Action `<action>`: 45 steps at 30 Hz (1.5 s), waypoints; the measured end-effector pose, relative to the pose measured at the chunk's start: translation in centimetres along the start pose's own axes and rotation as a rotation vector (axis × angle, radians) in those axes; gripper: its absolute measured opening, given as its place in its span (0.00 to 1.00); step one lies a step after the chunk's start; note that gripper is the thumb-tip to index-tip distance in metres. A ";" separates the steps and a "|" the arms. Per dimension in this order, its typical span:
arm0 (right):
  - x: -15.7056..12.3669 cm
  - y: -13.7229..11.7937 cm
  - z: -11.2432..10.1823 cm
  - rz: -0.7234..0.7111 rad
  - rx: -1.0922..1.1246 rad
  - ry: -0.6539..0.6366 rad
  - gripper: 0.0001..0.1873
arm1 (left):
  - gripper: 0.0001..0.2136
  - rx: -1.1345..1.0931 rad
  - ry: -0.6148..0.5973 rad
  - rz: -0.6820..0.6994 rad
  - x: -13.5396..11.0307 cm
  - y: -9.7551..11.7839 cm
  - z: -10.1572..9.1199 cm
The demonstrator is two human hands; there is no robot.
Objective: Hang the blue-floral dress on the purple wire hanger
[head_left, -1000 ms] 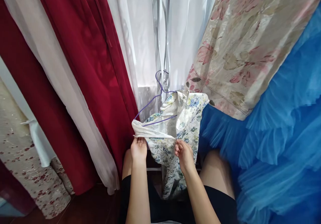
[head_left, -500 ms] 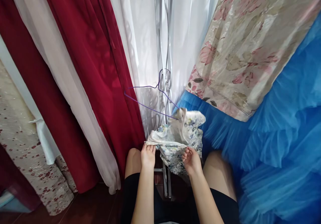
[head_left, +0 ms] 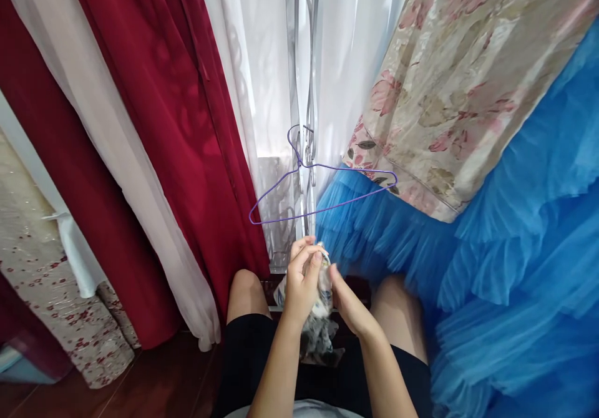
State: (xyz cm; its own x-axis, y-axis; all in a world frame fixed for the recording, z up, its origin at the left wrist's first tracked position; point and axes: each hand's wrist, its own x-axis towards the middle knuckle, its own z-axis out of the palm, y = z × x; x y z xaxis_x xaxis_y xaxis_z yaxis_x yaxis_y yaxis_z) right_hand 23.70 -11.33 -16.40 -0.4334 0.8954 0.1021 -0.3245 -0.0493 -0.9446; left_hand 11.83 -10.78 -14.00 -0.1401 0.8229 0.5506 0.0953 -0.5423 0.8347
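Observation:
A white garment with a floral print (head_left: 322, 302) is bunched up and hangs down between my knees. My left hand (head_left: 303, 274) is closed on its upper edge, with thumb and fingers pinched together. Right beside it, my right hand (head_left: 347, 299) is against the other side of the gathered cloth, its thumb pointing up and its other fingers mostly hidden. Just beyond my hands, a purple wire hanger (head_left: 322, 211) hangs by its hook with nothing on it.
Metal uprights (head_left: 302, 93) stand in front of white cloth (head_left: 266, 62). Dark red fabric (head_left: 187, 156) and a pale pink length (head_left: 154, 218) hang at left. A floral dress (head_left: 449, 112) and blue ruffled tulle (head_left: 505, 318) hang at right.
The floral garment has come off the hanger, which now hangs level and bare. My hands have moved together, and the cloth stretched between them is now bunched up.

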 end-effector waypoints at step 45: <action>11.6 -9.2 -2.2 -0.145 -1.449 0.281 0.12 | 0.18 1.377 -0.352 -0.136 21.8 -0.6 -23.1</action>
State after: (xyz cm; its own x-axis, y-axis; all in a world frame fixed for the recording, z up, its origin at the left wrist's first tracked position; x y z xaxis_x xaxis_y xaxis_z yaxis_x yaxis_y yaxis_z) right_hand 23.46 0.47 -7.18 -0.2432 0.9164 0.3178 0.8245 0.3679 -0.4300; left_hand -14.02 3.60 -2.43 0.0032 0.9633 0.2685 0.9945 -0.0312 0.1000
